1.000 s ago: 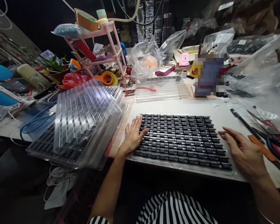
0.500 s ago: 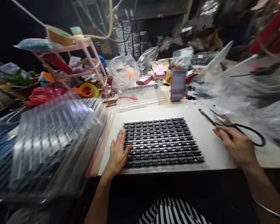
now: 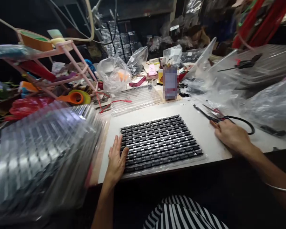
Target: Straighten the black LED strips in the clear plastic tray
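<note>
A clear plastic tray [image 3: 166,168] filled with rows of small black parts [image 3: 157,140] lies on the white table [image 3: 205,127] in front of me. My left hand [image 3: 116,160] rests flat on the tray's left edge, fingers spread. My right hand [image 3: 230,136] lies palm down on the table to the tray's right, fingertips touching a small orange-brown piece next to the black-handled scissors [image 3: 225,117]. I cannot tell whether it grips anything.
A tall stack of clear trays [image 3: 43,152] fills the left. An empty clear tray [image 3: 135,98] lies behind the filled one. A pink rack [image 3: 66,63], tape rolls [image 3: 77,97], plastic bags [image 3: 114,73] and more bags [image 3: 264,95] crowd the back and right.
My right hand has moved right, off the tray's edge, over to the scissors. My head has turned right, shifting the view. The left hand stays on the tray.
</note>
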A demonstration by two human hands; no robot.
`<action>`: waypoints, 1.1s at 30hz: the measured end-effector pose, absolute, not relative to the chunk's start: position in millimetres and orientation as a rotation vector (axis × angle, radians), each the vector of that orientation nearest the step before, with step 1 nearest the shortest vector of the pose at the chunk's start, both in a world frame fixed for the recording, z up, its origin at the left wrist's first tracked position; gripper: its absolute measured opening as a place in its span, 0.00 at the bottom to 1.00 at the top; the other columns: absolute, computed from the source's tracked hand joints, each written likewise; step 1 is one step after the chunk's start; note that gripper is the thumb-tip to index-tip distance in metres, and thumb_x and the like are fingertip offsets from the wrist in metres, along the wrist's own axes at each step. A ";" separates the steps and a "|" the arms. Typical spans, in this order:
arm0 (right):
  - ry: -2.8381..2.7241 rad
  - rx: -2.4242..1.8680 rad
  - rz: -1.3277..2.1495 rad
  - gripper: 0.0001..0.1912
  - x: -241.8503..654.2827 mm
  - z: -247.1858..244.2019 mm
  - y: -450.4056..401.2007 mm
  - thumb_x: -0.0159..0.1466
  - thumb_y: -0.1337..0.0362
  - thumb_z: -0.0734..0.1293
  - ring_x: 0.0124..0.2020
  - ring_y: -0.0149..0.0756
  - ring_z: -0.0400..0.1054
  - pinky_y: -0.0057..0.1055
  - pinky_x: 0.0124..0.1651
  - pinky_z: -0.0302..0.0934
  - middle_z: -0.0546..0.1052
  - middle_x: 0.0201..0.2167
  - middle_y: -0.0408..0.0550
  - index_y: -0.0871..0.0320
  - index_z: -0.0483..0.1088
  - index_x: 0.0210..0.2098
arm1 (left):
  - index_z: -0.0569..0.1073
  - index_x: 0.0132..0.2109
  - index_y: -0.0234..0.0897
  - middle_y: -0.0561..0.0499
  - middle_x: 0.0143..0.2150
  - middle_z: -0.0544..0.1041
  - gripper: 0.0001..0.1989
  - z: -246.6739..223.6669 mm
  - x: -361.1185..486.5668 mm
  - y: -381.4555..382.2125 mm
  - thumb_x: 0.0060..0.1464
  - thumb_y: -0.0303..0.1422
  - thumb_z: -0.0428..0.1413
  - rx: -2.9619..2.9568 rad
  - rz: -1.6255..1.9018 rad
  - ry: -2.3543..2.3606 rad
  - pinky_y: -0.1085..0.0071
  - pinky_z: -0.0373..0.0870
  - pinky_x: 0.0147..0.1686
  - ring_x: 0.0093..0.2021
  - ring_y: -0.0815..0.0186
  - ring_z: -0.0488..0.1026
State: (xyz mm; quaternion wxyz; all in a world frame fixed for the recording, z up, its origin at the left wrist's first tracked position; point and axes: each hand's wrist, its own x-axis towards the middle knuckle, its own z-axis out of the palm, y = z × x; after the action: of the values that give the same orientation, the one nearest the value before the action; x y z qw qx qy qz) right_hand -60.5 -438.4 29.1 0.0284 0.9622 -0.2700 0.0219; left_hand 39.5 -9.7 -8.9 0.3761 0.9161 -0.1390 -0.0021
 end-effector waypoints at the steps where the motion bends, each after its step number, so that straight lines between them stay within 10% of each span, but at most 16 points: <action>1: -0.864 3.022 0.113 0.09 -59.4 34.0 -437.6 0.61 0.59 0.57 0.31 0.47 0.67 0.40 0.30 0.57 0.71 0.32 0.54 0.57 0.64 0.29 | 0.55 0.65 0.36 0.40 0.68 0.51 0.30 -5.2 37.0 -9.2 0.62 0.47 0.41 2.322 0.037 -0.329 0.51 0.45 0.65 0.68 0.58 0.48; 7: -0.853 4.120 0.756 0.17 -34.2 69.0 -386.7 0.55 0.51 0.69 0.31 0.42 0.69 0.35 0.29 0.59 0.75 0.30 0.49 0.53 0.62 0.35 | 0.72 0.51 0.35 0.42 0.55 0.71 0.17 10.8 17.9 -20.5 0.62 0.38 0.47 2.387 0.350 -0.434 0.55 0.57 0.61 0.61 0.57 0.61; 12: -0.033 4.667 -0.039 0.21 13.3 80.3 -303.8 0.58 0.56 0.70 0.33 0.36 0.69 0.29 0.29 0.59 0.76 0.36 0.48 0.55 0.60 0.45 | 0.70 0.54 0.36 0.43 0.57 0.69 0.18 11.9 13.4 -41.3 0.61 0.39 0.48 2.503 0.311 -0.683 0.52 0.56 0.61 0.63 0.54 0.58; 16: 0.612 4.604 -0.612 0.24 46.5 77.7 -258.0 0.60 0.55 0.68 0.29 0.33 0.67 0.29 0.29 0.61 0.73 0.31 0.45 0.57 0.58 0.50 | 0.63 0.60 0.35 0.42 0.62 0.64 0.27 12.4 15.4 -46.0 0.60 0.47 0.46 2.564 0.165 -0.724 0.50 0.51 0.63 0.66 0.53 0.53; 22: 0.393 4.545 -0.582 0.19 75.7 56.5 -237.7 0.59 0.50 0.67 0.23 0.27 0.59 0.24 0.23 0.53 0.68 0.25 0.41 0.58 0.60 0.35 | 0.62 0.61 0.33 0.43 0.63 0.63 0.34 14.5 15.1 -45.0 0.57 0.53 0.44 2.592 0.039 -0.772 0.51 0.48 0.64 0.66 0.53 0.52; 33: 0.317 4.514 -0.869 0.43 88.8 41.8 -229.3 0.56 0.61 0.67 0.22 0.29 0.63 0.25 0.20 0.58 0.71 0.32 0.45 0.55 0.41 0.64 | 0.63 0.61 0.32 0.44 0.62 0.65 0.35 13.2 15.0 -45.8 0.57 0.54 0.42 2.587 0.054 -0.768 0.53 0.48 0.64 0.63 0.54 0.57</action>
State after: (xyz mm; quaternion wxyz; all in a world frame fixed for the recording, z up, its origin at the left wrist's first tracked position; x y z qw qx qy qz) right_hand 88.8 -229.3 41.8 -0.6692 0.7280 0.0511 -0.1401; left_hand 15.0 -45.8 13.2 0.2196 0.9351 -0.2775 0.0197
